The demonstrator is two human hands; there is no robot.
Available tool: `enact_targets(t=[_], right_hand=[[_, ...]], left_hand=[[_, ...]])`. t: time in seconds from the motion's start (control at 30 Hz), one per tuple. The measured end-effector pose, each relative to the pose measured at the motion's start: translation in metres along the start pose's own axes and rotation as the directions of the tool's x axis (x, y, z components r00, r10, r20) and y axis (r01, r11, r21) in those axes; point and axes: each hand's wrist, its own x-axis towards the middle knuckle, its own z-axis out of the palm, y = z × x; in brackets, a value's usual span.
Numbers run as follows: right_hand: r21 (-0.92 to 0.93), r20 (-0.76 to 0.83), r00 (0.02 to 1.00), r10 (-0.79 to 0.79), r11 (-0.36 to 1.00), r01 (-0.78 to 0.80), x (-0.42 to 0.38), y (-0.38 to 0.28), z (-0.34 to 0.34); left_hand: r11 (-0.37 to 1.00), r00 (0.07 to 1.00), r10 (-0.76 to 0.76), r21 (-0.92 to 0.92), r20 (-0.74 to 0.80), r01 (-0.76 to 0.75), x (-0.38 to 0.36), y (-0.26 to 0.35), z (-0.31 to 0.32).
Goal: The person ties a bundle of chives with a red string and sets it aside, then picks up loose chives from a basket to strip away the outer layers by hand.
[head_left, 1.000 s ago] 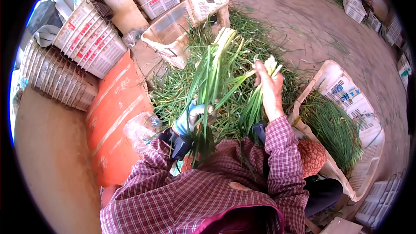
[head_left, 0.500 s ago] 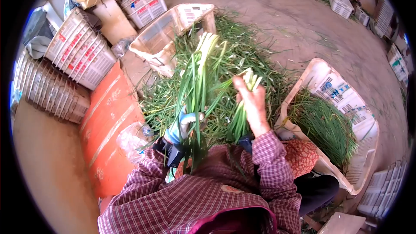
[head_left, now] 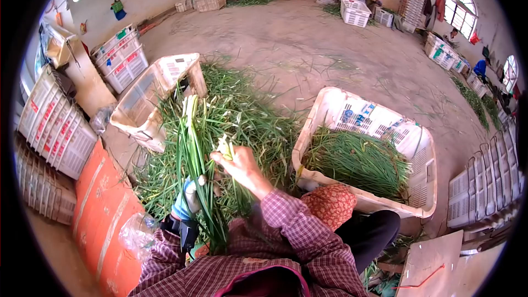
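Observation:
A bunch of garlic chives [head_left: 190, 132] stands nearly upright in my left hand [head_left: 190, 197], pale stem ends up and long leaves hanging down. That hand wears a blue and white glove, its fingers closed round the leaves. Close on its right, my bare right hand [head_left: 243, 168] is closed round a smaller bunch of chives [head_left: 225, 146], whose pale ends stick out above the thumb. Some of my left fingers are hidden behind leaves. Beneath both hands spreads a big loose heap of chives [head_left: 258, 118].
At my right stands a white crate [head_left: 422, 157] with chives laid in it. An open crate [head_left: 135, 118] borders the heap on the left. Stacked crates [head_left: 55, 126] and an orange board [head_left: 102, 214] line the left side. Several people sit far off by the walls.
The camera view has tilted up and turned right, showing more of the room. My right hand has come nearer to the left-hand bunch. Both hands keep their chives.

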Motion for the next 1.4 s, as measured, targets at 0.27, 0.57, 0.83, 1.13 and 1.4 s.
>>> enact_targets(t=[0.27,0.57,0.83,1.13,1.4], right_hand=[[0.098,-0.171,0.985,0.02,0.995,-0.003,0.002,0.007,0.003],[0.006,-0.418,0.906,-0.065,0.997,0.074,0.02,0.034,-0.003],[0.294,-0.461,0.876,0.144,0.956,-0.002,0.014,0.011,-0.073],[0.274,-0.088,0.989,0.117,0.958,-0.089,-0.001,-0.009,-0.018],[0.39,-0.662,0.735,0.149,0.905,0.168,0.024,0.008,-0.156]], left_hand=[[0.996,0.993,0.078,-0.031,-0.091,-0.081,0.006,-0.003,0.027],[0.998,0.996,0.036,-0.049,-0.082,-0.04,0.004,-0.007,0.035],[0.998,0.992,0.047,-0.028,-0.121,-0.051,-0.018,0.009,0.033],[1.0,0.996,-0.006,0.029,-0.093,0.009,-0.007,0.014,0.046],[0.996,0.989,-0.004,0.093,-0.148,0.018,-0.023,0.025,0.014]])
